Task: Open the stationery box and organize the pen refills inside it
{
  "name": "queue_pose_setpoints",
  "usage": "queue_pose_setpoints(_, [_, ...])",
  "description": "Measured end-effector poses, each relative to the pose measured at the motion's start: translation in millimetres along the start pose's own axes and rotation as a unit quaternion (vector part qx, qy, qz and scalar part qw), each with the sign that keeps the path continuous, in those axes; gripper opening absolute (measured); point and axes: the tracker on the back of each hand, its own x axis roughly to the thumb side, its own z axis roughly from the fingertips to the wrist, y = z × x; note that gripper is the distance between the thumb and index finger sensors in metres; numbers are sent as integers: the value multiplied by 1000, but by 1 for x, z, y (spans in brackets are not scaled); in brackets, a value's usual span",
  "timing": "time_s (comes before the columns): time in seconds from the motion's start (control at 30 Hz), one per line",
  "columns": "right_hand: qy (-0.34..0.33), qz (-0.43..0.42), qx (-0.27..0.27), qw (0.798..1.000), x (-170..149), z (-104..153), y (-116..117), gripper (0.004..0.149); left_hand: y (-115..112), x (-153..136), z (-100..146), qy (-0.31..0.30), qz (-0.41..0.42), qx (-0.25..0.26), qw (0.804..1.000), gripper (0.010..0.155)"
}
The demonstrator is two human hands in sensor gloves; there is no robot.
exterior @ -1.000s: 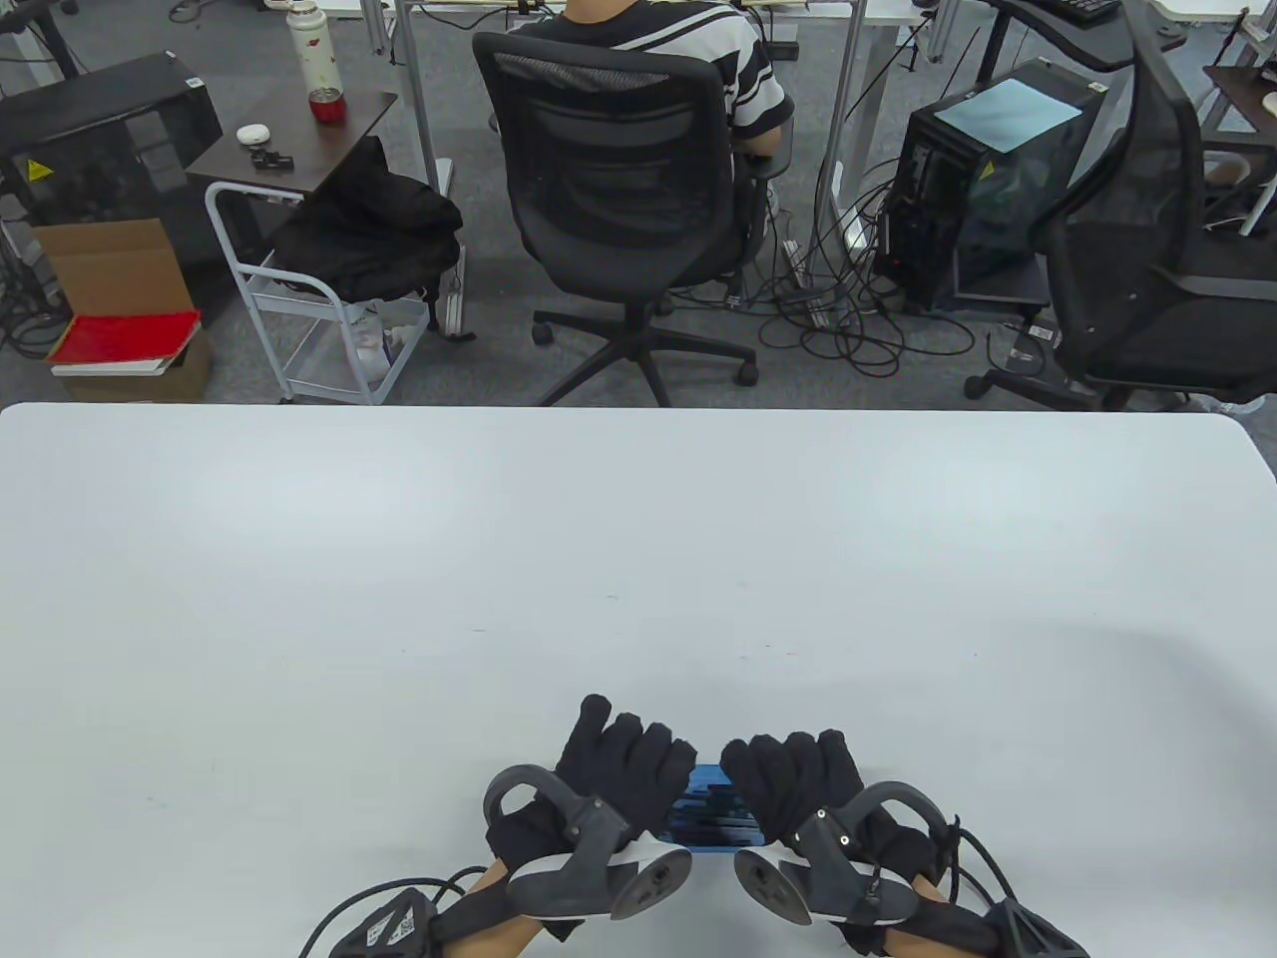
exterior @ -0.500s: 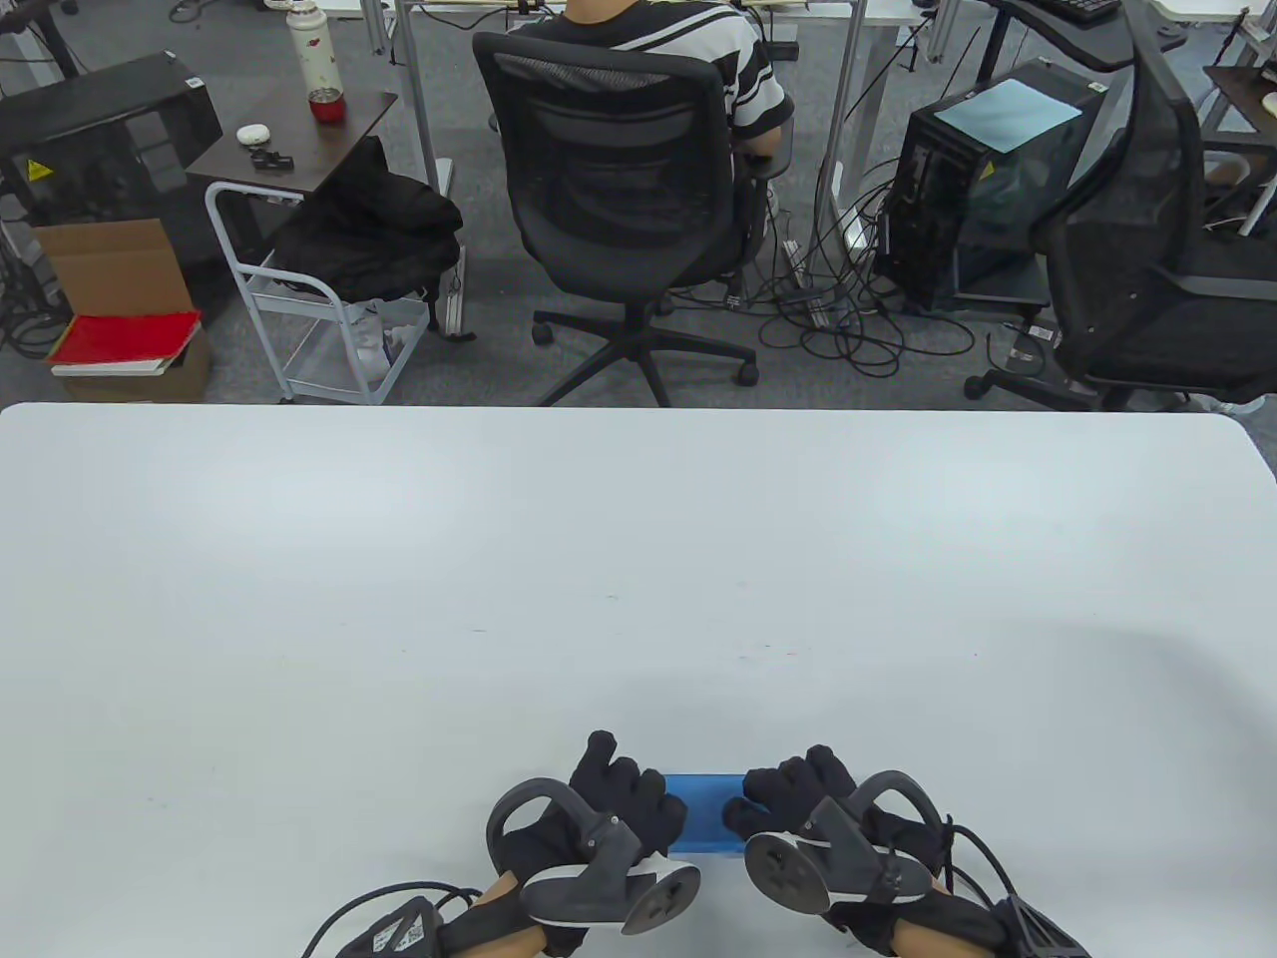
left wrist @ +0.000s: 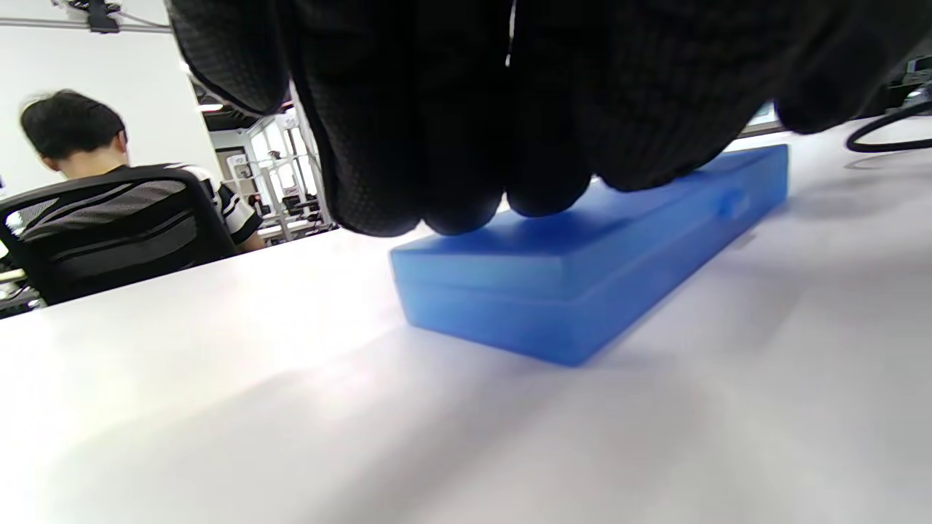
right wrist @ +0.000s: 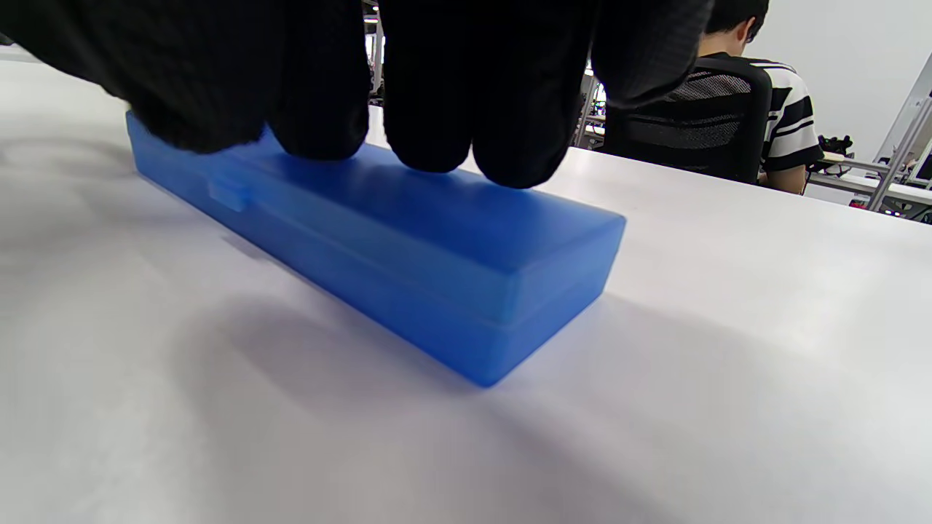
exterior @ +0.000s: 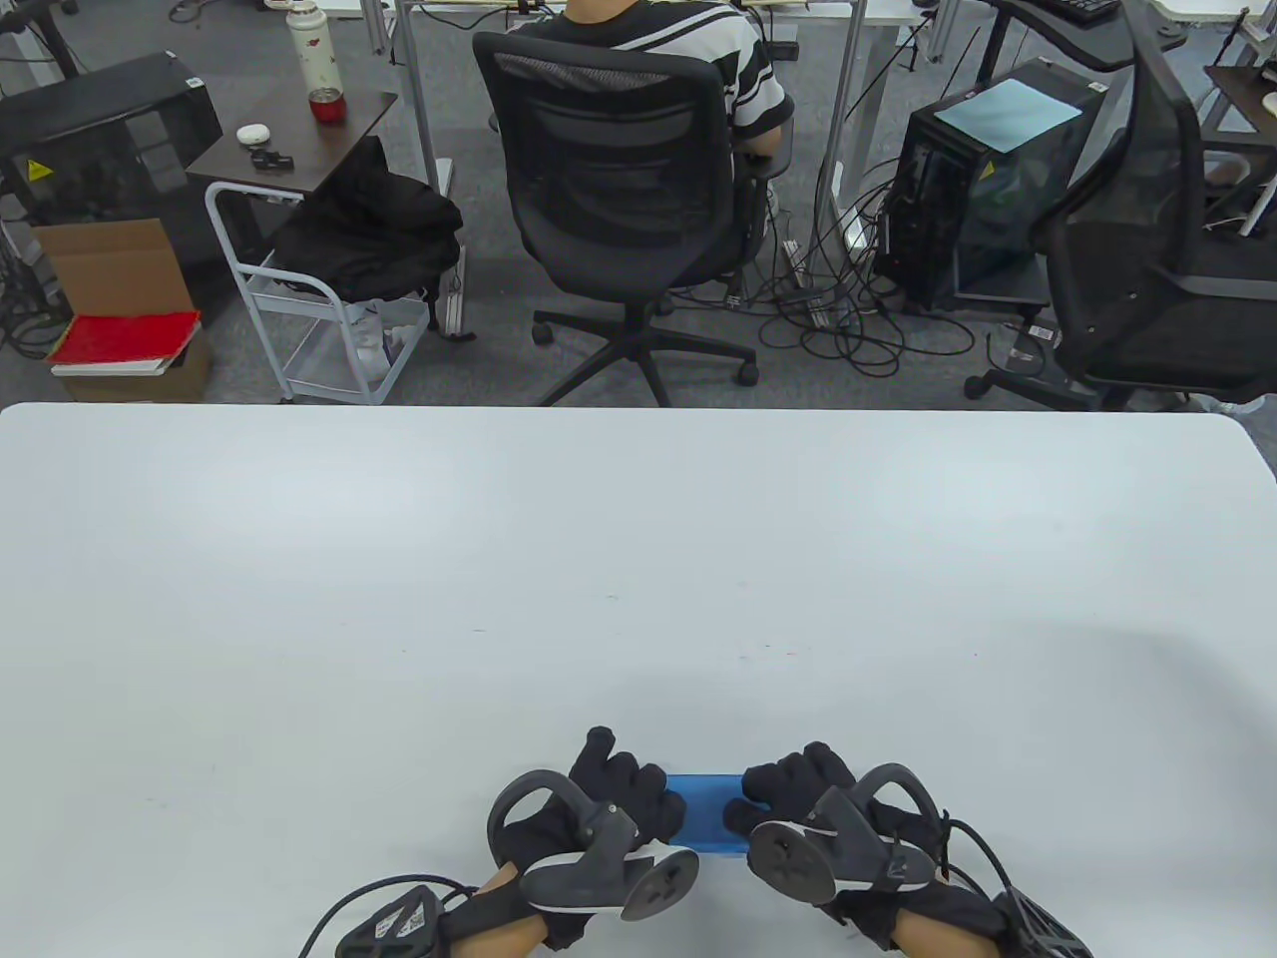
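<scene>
Box [exterior: 704, 810]: blue, lid down, flat on table [exterior: 638, 559] near front edge. Left hand [exterior: 619, 798], right hand [exterior: 798, 793]: fingertips curled down onto lid at either end, probably pressing to seat it. Latch [right wrist: 227, 193] on near side. Refills unseen.

The light is bright and even, and the white table [exterior: 638, 559] looks pale all over. Soft gray shadows lie on it just under and beside the two hands, and a wide faint one spreads off to the right of them. In the table view the far table edge bends a little, like a fisheye picture. In both wrist views the black gloved fingers [left wrist: 451, 109] are so close and dark that they show almost no detail. The blue box [right wrist: 408, 255] under them looks fairly sharp, with a dark shadow beside it. The room behind is a bit blurry.
</scene>
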Motion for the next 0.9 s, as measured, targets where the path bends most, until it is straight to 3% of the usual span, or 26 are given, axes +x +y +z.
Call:
queue_pose_setpoints(0.27, [116, -40, -48, 991, -61, 3, -8, 67, -1, -57, 2, 134, 43, 16, 990, 66])
queue_pose_setpoints(0.57, [298, -104, -61, 947, -158, 26, 5, 74, -21, -139, 19, 294, 103, -7, 950, 74])
queue_pose_setpoints(0.73, [360, -148, -66, 919, -190, 39, 19, 76, -32, -163, 29, 337, 136, -20, 931, 74])
queue_pose_setpoints(0.9, [381, -172, -66, 906, -204, 45, 26, 76, -33, -170, 34, 344, 153, -18, 926, 73])
